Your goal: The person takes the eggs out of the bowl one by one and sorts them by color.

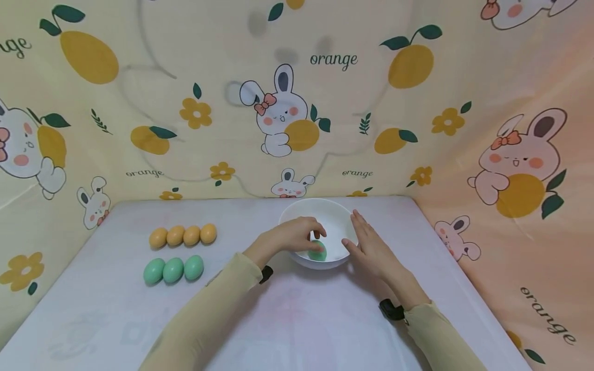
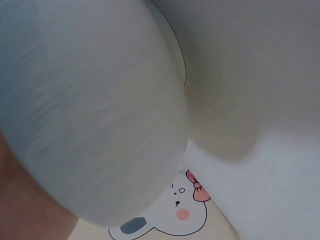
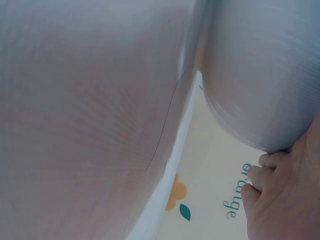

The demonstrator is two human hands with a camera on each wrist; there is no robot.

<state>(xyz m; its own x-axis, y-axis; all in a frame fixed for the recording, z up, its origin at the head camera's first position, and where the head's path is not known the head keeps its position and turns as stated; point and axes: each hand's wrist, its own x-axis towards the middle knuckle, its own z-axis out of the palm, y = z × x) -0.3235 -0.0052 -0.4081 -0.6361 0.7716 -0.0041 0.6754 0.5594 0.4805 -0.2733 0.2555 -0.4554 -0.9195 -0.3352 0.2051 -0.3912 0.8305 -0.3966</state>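
Note:
A white bowl (image 1: 334, 211) stands toward the back of the table. My left hand (image 1: 297, 234) reaches over its near left rim, thumb crossing a green egg (image 1: 317, 254) inside; a gap shows between thumb and the bent fingers above. At the bowl's right side is my right hand (image 1: 373, 252), its fingers extended along the outside and its thumb over the rim. The right wrist view has the fingers of the right hand (image 3: 285, 195) against the outer wall of the bowl (image 3: 265, 75). The left wrist view is mostly filled by the bowl's pale wall (image 2: 110, 110).
To the left lie a row of several yellow-orange eggs (image 1: 183, 235) and, nearer, a row of three green eggs (image 1: 174, 270). All rest on a white-covered table (image 1: 287, 319). A patterned cloth (image 1: 213, 149) hangs behind and at both sides.

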